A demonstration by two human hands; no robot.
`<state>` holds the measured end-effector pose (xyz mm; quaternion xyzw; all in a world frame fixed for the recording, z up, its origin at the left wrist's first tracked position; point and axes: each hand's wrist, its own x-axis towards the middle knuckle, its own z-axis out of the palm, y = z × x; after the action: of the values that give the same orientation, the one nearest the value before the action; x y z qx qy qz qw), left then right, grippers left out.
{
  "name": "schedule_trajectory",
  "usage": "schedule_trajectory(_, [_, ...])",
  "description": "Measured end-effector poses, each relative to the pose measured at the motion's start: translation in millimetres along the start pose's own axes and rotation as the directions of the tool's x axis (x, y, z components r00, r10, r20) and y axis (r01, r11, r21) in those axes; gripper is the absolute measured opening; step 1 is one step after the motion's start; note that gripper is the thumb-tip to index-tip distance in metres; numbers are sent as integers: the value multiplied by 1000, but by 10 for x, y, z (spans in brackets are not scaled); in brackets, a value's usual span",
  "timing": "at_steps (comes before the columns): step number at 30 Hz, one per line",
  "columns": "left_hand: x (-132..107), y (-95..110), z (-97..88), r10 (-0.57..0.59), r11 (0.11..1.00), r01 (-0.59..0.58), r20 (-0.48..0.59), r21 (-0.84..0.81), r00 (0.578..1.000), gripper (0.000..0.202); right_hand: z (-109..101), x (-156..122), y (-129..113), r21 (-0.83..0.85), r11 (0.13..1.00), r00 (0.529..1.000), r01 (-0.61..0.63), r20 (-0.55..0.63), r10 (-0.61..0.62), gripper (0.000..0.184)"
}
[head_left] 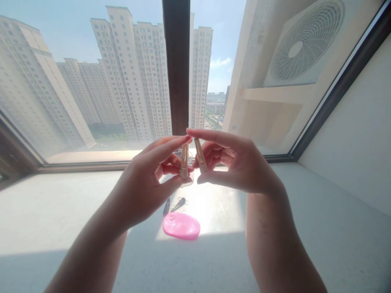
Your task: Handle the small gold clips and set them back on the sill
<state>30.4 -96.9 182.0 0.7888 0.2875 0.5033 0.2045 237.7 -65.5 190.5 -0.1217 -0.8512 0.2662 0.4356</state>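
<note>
Between the thumb and index finger of my left hand [149, 175] stands a pale golden hair clip [183, 162], held nearly upright. My right hand [233, 160] pinches a second, similar hair clip [200, 156] that leans to the left at its top. The two clips are side by side with a small gap, and the index fingertips meet or nearly meet above them. Below the hands, dark hair clips [179, 204] lie on the white sill [220, 260] beside small thin rings. A glossy pink oval case or lid [182, 226] is in front of them.
A clear object [187, 181], partly hidden by my hands, stands behind the clips. The window's dark frame [176, 65] rises behind the sill, and a white wall [357, 134] bounds it on the right. An air conditioner unit [305, 44] and tall buildings are outside.
</note>
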Motion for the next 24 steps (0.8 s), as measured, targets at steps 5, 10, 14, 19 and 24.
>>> schedule_trajectory(5, [11, 36, 7, -12, 1000, 12, 29, -16, 1000, 54, -3, -12, 9, 15, 1000, 1000, -2, 5, 2, 68])
schedule_trajectory(10, [-2, 5, 3, -24, 999, 24, 44, 22, 999, 53, -10, -10, 7, -2, 1000, 999, -6, 34, 6, 66])
schedule_trajectory(14, [-15, -48, -5, -14, 1000, 14, 22, 1, 1000, 63, -3, 1, 11, -2, 1000, 1000, -2, 22, 2, 66])
schedule_trajectory(19, [15, -67, 3, -18, 997, 18, 10, -73, 1000, 58, 30, 31, 10, -30, 999, 999, -37, -7, 37, 65])
schedule_trajectory(24, [52, -87, -14, -58, 997, 56, -39, -49, 998, 56, 62, 69, 30, -8, 997, 997, -75, -27, 75, 67])
